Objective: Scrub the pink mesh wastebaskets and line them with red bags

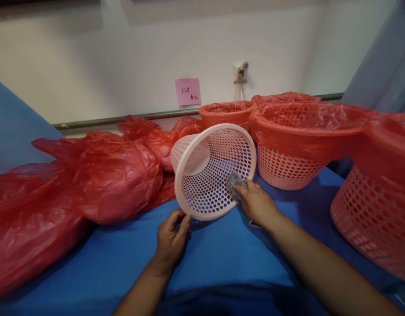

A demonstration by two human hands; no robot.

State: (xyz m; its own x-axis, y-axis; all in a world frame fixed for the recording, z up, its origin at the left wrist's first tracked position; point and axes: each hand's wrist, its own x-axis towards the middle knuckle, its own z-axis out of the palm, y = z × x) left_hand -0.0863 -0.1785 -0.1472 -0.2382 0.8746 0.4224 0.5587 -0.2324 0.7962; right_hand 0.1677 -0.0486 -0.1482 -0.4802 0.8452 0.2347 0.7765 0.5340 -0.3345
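Observation:
A pale pink plastic basket [218, 171] with round holes lies tipped on its side on the blue cloth, its mouth turned towards me. At the lower left of its rim, my left hand [172, 235] pinches the edge between thumb and fingers. My right hand [256, 199] is closed on a grey cloth [235, 186], held against the basket's inner wall just inside the rim on the right. Part of the cloth hangs below the hand, and the fingers behind it are hidden.
Several baskets lined with red plastic bags, such as one basket [291, 153], stand on the right. Bulging red plastic bags [116, 175] fill the left. A blue cloth [218, 259] covers the table. On the wall behind are a pink note [188, 92] and a socket with a plug [240, 72].

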